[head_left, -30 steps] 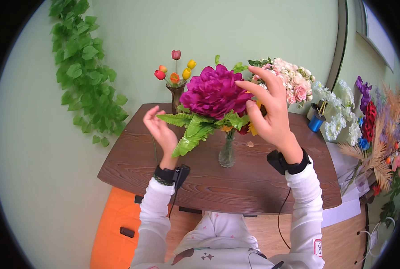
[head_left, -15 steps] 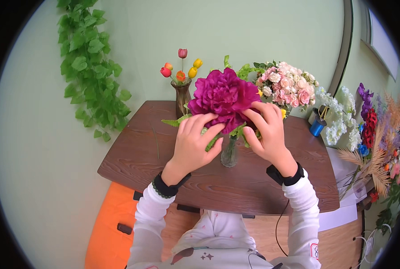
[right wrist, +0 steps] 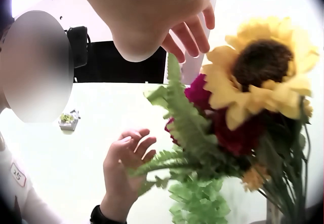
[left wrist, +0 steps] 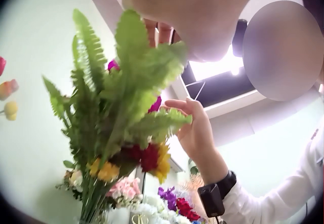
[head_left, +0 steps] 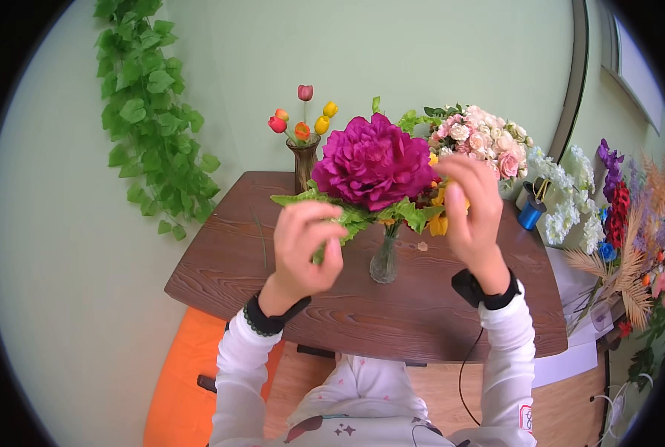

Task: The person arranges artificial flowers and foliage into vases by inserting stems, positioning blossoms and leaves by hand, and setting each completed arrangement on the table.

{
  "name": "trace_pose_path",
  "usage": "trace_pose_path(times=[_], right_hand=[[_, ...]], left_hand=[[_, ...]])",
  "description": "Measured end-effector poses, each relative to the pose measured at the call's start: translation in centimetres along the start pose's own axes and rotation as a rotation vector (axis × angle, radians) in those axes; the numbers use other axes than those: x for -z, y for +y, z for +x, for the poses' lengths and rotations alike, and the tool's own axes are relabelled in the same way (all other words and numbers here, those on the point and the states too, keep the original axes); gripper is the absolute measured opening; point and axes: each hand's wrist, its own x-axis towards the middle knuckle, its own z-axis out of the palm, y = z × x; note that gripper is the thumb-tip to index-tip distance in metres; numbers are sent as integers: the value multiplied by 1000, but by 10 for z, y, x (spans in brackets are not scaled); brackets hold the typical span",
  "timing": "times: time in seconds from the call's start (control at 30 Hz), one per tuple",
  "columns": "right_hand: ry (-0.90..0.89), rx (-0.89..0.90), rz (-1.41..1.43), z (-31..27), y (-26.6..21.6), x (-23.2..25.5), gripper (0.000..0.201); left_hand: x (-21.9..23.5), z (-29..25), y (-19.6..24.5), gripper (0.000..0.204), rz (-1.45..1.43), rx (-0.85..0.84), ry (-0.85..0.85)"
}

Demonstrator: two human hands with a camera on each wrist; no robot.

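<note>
A large magenta peony heads an arrangement in a small glass vase on the table. Green fern leaves spread below the bloom, and a yellow sunflower shows with dark red petals in the right wrist view. My left hand, slightly blurred, is raised at the lower left of the bloom near the ferns, fingers loosely bent and holding nothing. To the right of the bloom, my right hand hovers with bent fingers near the petals' edge, also holding nothing.
Behind stand a brown vase of tulips and a bunch of pink roses. A blue ribbon spool sits at the table's right edge, beside white blossoms. A thin stem lies on the left.
Half a second ago both hands had their fingers at the peony's lower petals. Since then they have moved apart, left hand outward and down, right hand outward. The bloom now shows fully.
</note>
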Motion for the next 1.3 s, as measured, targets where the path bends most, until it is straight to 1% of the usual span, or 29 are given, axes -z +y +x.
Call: trace_pose_path(times=[0.03,0.1,0.13,0.2,0.23,0.3,0.33,0.37,0.43,0.47,0.5,0.57,0.6,0.63,0.7,0.73,0.8,0.87,0.93,0.97,1.0,1.03,1.07,1.13,1.17,1.2,1.23,1.27,1.3], right_hand=[[-1,-2,1,13,-3,-1,16],[-58,-88,177,36,-7,-6,16],[-60,-92,176,43,-6,-13,16],[-212,17,242,55,-4,-26,20],[-212,15,241,58,-2,-31,20],[-414,-14,284,57,6,-45,25],[-454,-4,280,55,12,-50,30],[-452,-4,277,52,16,-50,30],[-587,-41,246,50,22,-47,32],[-575,3,187,45,28,-47,41],[-573,3,184,43,29,-43,41],[-627,-90,103,37,27,-37,54],[-679,-118,65,34,29,-34,70],[-681,-121,67,31,30,-33,70],[-711,-179,56,24,31,-31,80],[-748,-209,49,23,31,-30,88],[-734,-210,60,18,33,-29,88],[-718,-208,71,16,33,-27,89],[-769,-266,64,17,30,-22,90],[-769,-266,65,17,30,-19,90],[-805,-303,38,17,30,-16,90],[-841,-339,10,18,30,-13,90],[-841,-339,11,20,29,-9,90],[-869,-393,145,26,27,0,89],[-868,-394,144,28,27,4,89],[-820,-375,104,29,27,6,88],[-772,-356,65,29,28,8,87],[-607,-230,48,24,34,3,70],[-609,-231,49,29,33,1,70]], left_hand=[[2,12,0,18,-55,75,70],[3,38,-4,18,-91,191,63],[1,48,-8,18,-94,194,61],[-6,62,-17,27,-157,326,-62],[-10,66,-20,27,-159,326,-63],[-20,69,-29,39,-203,392,-216],[-25,65,-39,45,-189,338,-248],[-28,62,-43,45,-190,335,-249],[-31,58,-48,49,-275,421,-336],[-31,56,-48,59,-290,475,-385],[-32,54,-48,59,-291,472,-385],[-33,48,-46,73,-401,513,-382],[-33,46,-46,86,-429,535,-424],[-35,42,-48,86,-430,538,-426],[-42,31,-53,94,-381,528,-336],[-43,28,-53,94,-383,529,-339],[-43,24,-51,100,-541,601,-288],[-40,22,-47,102,-551,631,-308],[-37,19,-49,103,-560,659,-327],[-36,14,-54,104,-480,636,-354],[-34,12,-56,106,-399,613,-380],[-30,11,-58,106,-398,613,-380],[-25,10,-57,107,-362,617,-413],[-15,8,-58,109,-328,620,-445],[-10,6,-60,100,-287,604,-420],[-5,8,-60,91,-245,588,-394],[0,12,-59,91,-246,589,-394],[7,19,-59,80,-200,561,-387],[11,26,-58,70,-154,535,-381]])
